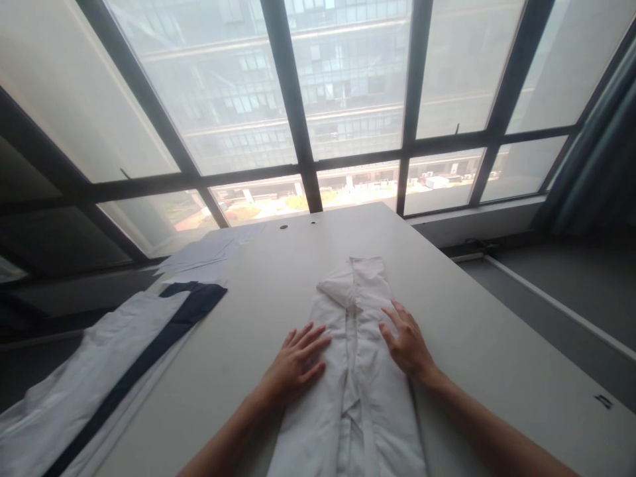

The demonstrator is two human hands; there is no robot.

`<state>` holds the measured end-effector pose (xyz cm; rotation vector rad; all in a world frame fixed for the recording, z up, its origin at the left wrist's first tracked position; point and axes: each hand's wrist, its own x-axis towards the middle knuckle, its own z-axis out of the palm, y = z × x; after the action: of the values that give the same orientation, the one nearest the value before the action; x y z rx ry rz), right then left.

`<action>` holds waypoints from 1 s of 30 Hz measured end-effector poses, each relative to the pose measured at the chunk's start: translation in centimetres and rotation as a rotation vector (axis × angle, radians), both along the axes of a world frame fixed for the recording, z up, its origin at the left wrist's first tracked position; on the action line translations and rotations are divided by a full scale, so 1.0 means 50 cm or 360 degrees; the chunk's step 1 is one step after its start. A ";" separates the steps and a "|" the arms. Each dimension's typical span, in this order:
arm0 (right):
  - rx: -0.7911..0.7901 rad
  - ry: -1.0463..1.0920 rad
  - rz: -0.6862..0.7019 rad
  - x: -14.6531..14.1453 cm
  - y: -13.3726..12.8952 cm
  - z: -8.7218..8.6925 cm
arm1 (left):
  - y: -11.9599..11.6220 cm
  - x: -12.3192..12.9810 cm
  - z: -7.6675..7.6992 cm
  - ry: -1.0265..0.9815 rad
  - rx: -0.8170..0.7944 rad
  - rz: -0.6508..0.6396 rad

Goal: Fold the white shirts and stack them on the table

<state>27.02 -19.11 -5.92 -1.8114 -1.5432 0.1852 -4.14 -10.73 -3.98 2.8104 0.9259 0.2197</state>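
Note:
A white garment (pixel 387 404), folded into a long narrow shape with its two sides meeting along the middle, lies on the white table (pixel 477 351). Its near end runs out of the bottom of the view. My left hand (pixel 298 361) rests on the garment's left side, fingers spread and stretched out. On the right edge of the cloth lies my right hand (pixel 405 338), its fingers apart and slightly bent. Neither hand grips the fabric. A small flap of cloth (pixel 338 285) sticks out to the left near the far end.
At the left table edge lie white garments (pixel 114 344) and a dark navy one (pixel 149 364). Sheets of white paper (pixel 203 252) are spread behind them. A small dark object (pixel 603 401) sits at the right edge. Tall windows stand beyond the table, with a curtain (pixel 591 152) at right.

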 end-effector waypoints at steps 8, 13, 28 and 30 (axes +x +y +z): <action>-0.0069 -0.0043 0.0033 -0.002 -0.001 0.006 | 0.003 0.001 0.000 0.0009 -0.0001 -0.0008; -0.0188 -0.0153 0.0076 -0.006 -0.001 0.006 | 0.005 -0.001 -0.003 0.0015 0.0006 -0.0015; -0.0233 -0.0110 0.0054 -0.002 -0.002 0.002 | -0.003 0.002 0.007 0.0014 -0.0061 0.0007; -0.0229 -0.0104 0.0053 -0.002 -0.002 0.005 | -0.002 0.003 0.009 0.0020 -0.0065 0.0014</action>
<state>26.92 -19.19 -5.69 -1.9207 -1.6431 0.2607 -3.97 -10.85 -3.55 2.7743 0.9346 0.1829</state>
